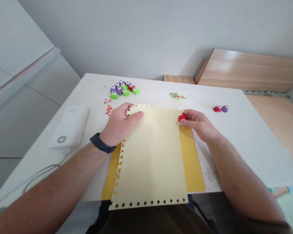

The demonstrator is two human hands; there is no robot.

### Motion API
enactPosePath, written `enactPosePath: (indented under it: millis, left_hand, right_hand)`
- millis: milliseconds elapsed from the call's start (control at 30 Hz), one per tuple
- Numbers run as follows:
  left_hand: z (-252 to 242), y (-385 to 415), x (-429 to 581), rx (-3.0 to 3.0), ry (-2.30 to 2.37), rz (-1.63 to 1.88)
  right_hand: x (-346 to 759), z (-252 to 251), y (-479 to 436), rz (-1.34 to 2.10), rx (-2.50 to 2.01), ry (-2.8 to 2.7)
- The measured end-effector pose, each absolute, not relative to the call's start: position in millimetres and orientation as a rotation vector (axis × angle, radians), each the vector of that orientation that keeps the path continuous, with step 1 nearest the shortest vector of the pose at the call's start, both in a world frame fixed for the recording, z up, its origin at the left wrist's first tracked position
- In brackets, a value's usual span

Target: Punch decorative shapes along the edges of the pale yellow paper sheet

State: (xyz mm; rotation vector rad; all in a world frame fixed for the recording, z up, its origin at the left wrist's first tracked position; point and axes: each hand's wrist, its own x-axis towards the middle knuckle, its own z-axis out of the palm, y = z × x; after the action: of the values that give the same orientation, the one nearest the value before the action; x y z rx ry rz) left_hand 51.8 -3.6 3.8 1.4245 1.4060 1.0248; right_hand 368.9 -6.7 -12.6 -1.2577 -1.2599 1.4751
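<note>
My left hand (123, 123) pinches the upper left corner of a pale yellow paper sheet (152, 156), thumb on top. Star- and heart-shaped holes run along the sheet's left edge, and stars line its bottom edge, which overhangs the table. In my closed right hand (197, 123) is a small red craft punch (182, 118), set at the sheet's upper right corner. Whether the paper sits inside the punch's slot I cannot tell. Beneath lies a darker yellow sheet (191, 162), partly covered.
Several purple, green and red punches (123, 88) cluster at the back left. Red (217, 109) and purple (225, 108) punches stand at the right. Paper bits (108, 110) and a pile of confetti (177, 97) lie on the white table (234, 146). A white power bank (70, 126) with a cable is at left.
</note>
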Motion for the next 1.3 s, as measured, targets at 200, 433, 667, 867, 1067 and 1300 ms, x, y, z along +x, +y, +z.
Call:
enactPosePath:
  millis: [200, 433, 667, 867, 1067, 1300]
  left_hand:
    - [5.0, -3.9, 53.0, 1.402, 1.423, 1.026]
    - [3.1, -3.4, 51.4, 1.41, 1.409, 1.02]
    - [4.8, -4.5, 52.7, 1.384, 1.403, 1.027]
    - [5.2, -4.5, 53.3, 1.374, 1.404, 1.031]
    - [4.8, -3.6, 53.1, 1.387, 1.415, 1.027]
    - [3.3, -3.4, 51.3, 1.456, 1.441, 1.005]
  right_hand:
    - [369.1, -12.5, -5.8, 1.472, -1.244, -1.232]
    - [368.7, -12.1, -5.8, 1.495, -1.234, -1.192]
    - [368.9, -11.2, -5.7, 1.478, -1.246, -1.195]
    - [369.4, -13.5, -4.8, 1.465, -1.248, -1.199]
    - [370.2, -13.8, -3.8, 1.447, -1.258, -1.207]
    - [370.1, -12.5, -4.4, 1.452, -1.257, -1.202]
